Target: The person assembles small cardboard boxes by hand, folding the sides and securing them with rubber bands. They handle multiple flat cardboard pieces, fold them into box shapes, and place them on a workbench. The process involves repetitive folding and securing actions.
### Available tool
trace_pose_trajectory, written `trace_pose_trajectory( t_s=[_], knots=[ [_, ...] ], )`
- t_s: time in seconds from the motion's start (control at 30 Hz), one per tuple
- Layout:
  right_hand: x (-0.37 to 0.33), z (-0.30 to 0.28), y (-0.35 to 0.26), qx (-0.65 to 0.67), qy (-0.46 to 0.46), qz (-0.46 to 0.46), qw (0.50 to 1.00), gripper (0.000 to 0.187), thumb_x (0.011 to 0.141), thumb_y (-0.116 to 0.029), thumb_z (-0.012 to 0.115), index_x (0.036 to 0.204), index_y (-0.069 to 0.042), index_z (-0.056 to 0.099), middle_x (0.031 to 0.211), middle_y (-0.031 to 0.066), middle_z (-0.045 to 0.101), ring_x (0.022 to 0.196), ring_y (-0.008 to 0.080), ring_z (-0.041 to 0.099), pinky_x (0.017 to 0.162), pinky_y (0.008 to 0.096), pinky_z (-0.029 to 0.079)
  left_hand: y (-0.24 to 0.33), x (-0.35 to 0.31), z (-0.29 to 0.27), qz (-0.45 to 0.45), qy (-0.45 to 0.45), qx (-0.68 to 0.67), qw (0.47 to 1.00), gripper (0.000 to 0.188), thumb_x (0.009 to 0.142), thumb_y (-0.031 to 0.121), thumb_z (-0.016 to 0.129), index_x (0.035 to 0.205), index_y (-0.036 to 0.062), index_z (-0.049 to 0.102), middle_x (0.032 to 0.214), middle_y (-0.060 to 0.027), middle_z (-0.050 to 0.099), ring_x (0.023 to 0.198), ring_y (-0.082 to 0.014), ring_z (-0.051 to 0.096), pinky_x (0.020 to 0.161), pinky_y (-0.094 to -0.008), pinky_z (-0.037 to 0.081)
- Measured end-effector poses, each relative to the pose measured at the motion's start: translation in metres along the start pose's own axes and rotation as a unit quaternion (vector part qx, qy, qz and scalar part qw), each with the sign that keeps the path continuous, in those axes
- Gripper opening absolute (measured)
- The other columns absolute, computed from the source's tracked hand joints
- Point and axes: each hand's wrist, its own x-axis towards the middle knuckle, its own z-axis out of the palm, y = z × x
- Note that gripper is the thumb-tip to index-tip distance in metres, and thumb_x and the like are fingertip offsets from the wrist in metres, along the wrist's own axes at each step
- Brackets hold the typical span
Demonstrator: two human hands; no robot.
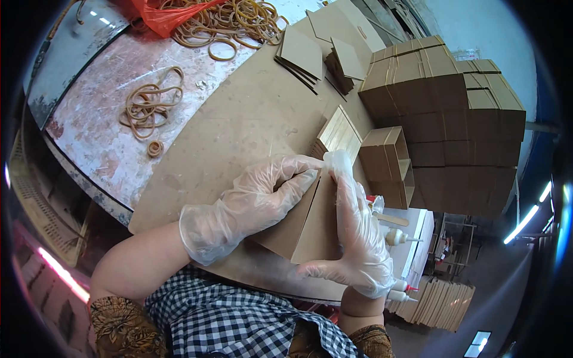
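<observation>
A brown fibreboard box (298,230) stands at the near edge of the work board, one corner edge turned toward me. Both hands wear thin clear plastic gloves. My left hand (253,194) pinches the box's far upper corner between bent fingers and thumb. Along the right side lies my right hand (358,230), its fingers reaching to that far corner and its thumb stretched across to the near one. The two hands' fingertips nearly meet there. The box's inside and underside are hidden. Just beyond the fingers are pale wooden panels (340,134).
Behind them stand an open two-compartment box (385,161) and tall stacks of brown boxes (444,119). Loose brown panels (298,53), rubber bands (230,24) and a red plastic bag (164,15) lie at the back. Squeeze bottles (395,237) stand at right, above stacked boards (439,301).
</observation>
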Motion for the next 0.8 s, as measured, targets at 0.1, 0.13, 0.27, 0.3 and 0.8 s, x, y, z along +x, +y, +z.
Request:
trace_pose_trajectory(
  t_s=[0.1,0.13,0.27,0.3,0.8],
  knots=[
    [0.000,0.000,-0.003,0.026,-0.006,0.022,0.999,0.139,0.054,-0.061,0.086,0.155,0.002,0.013,0.160,0.0266,0.019,0.145,0.0461,0.025,0.115,0.0621,0.021,-0.002,0.000,0.000,0.037,0.002,0.032,0.999,0.027,0.104,0.023,0.053,0.121,0.0058,0.066,0.109,-0.0063,0.069,0.099,-0.0126,0.062,0.090,-0.0286,0.050],
    [-0.001,0.000,-0.004,0.031,-0.006,0.028,0.999,0.138,0.055,-0.058,0.087,0.155,0.002,0.013,0.160,0.0266,0.019,0.145,0.0459,0.026,0.115,0.0621,0.021,-0.001,0.001,-0.001,0.041,-0.001,0.039,0.998,0.027,0.104,0.023,0.054,0.121,0.0057,0.067,0.109,-0.0064,0.069,0.100,-0.0129,0.062,0.090,-0.0288,0.050],
    [-0.002,-0.001,-0.005,0.023,-0.008,0.031,0.999,0.137,0.055,-0.054,0.088,0.155,0.002,0.014,0.160,0.0262,0.019,0.146,0.0454,0.025,0.115,0.0635,0.020,0.001,0.001,-0.001,0.022,-0.006,0.023,0.999,0.027,0.103,0.023,0.055,0.120,0.0051,0.067,0.109,-0.0073,0.069,0.100,-0.0136,0.062,0.090,-0.0293,0.050],
    [-0.001,-0.001,-0.006,0.017,-0.008,0.025,1.000,0.137,0.054,-0.053,0.088,0.155,0.002,0.014,0.160,0.0258,0.019,0.146,0.0451,0.024,0.115,0.0639,0.020,-0.001,0.002,-0.001,0.024,-0.005,0.026,0.999,0.027,0.103,0.023,0.055,0.120,0.0049,0.067,0.109,-0.0076,0.069,0.100,-0.0139,0.063,0.090,-0.0293,0.050],
    [0.000,0.000,-0.006,-0.018,0.001,-0.008,1.000,0.136,0.054,-0.058,0.084,0.156,0.000,0.016,0.161,0.0224,0.022,0.148,0.0443,0.021,0.113,0.0653,0.022,-0.011,0.002,-0.003,0.001,-0.026,0.015,1.000,0.034,0.105,0.028,0.052,0.128,0.0061,0.063,0.116,-0.0037,0.067,0.102,-0.0090,0.062,0.091,-0.0266,0.051]
  ],
)
